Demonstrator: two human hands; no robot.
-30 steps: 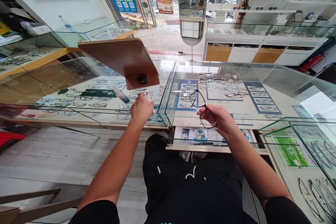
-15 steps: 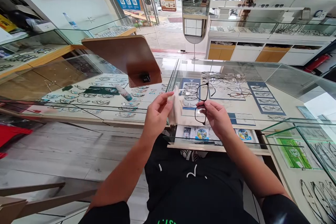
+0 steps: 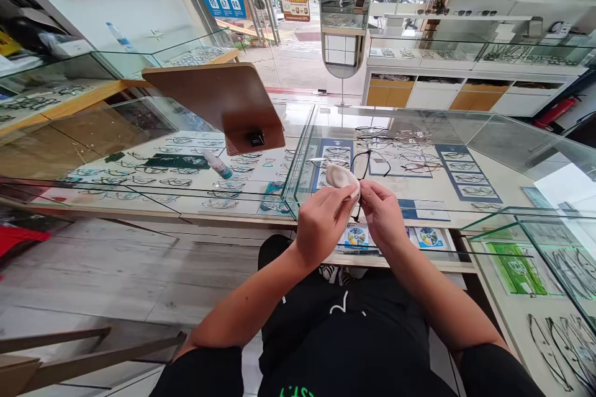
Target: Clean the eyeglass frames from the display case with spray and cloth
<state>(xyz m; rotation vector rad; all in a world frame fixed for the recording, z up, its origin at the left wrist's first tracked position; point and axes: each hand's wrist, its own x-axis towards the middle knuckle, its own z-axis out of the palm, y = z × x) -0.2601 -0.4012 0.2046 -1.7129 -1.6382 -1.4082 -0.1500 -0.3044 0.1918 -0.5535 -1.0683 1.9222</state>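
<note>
In front of me, above the glass display counter (image 3: pixel 410 198), my right hand (image 3: pixel 384 214) pinches a pair of black-framed eyeglasses (image 3: pixel 367 164) near the bridge. The glasses are held on end, one lens above the other. My left hand (image 3: pixel 323 220) is closed on a pale cleaning cloth (image 3: pixel 341 177), which is pressed against the glasses close to my right fingertips. Cloth and fingers cover most of the lower lens; the upper rim and a temple stay visible.
A brown tilted board (image 3: pixel 233 102), perhaps a mirror's back, stands on the counter at left. A spray bottle (image 3: pixel 218 164) is below it. Rows of eyeglasses (image 3: pixel 475 177) lie under the glass. An open drawer (image 3: pixel 437 257) is near my lap. A tall mirror (image 3: pixel 344 18) stands beyond.
My left hand has moved right with the cloth, from beside the glasses onto them. My right hand still grips the glasses in nearly the same place.
</note>
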